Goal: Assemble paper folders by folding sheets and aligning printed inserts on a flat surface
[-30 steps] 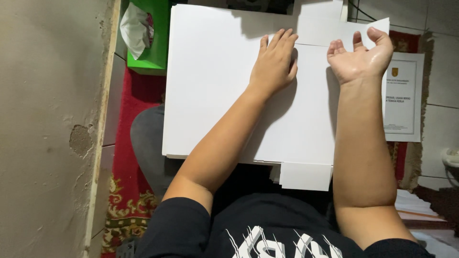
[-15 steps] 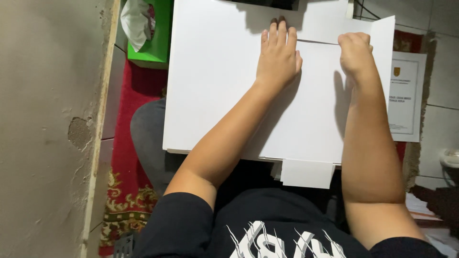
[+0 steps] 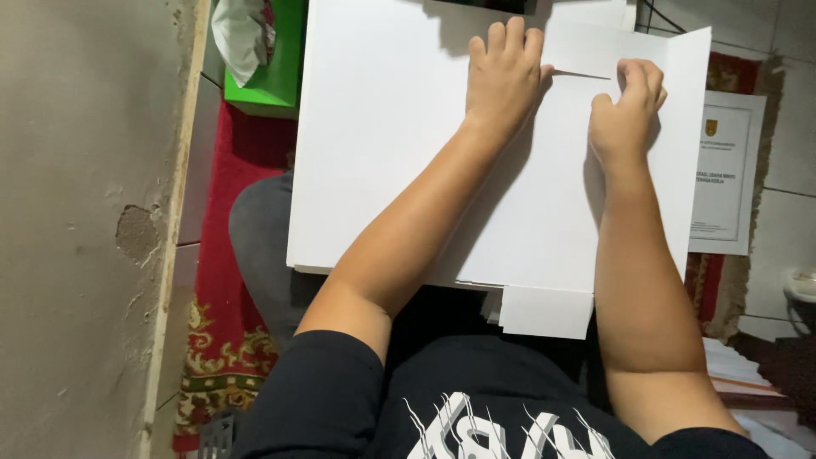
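Left hand flat, pinning large white flat cardboard sheet; right hand pinching its upper flap, half-folded; lower tab unfolded.

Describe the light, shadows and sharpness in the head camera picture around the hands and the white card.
Head view: light falls from the viewer's side, so the left hand and right hand cast soft grey shadows onto the large flat white cardboard sheet; the sheet is bright, nearly washed out; hands and edges are sharp, without motion blur; the grey plaster wall is dimmer.
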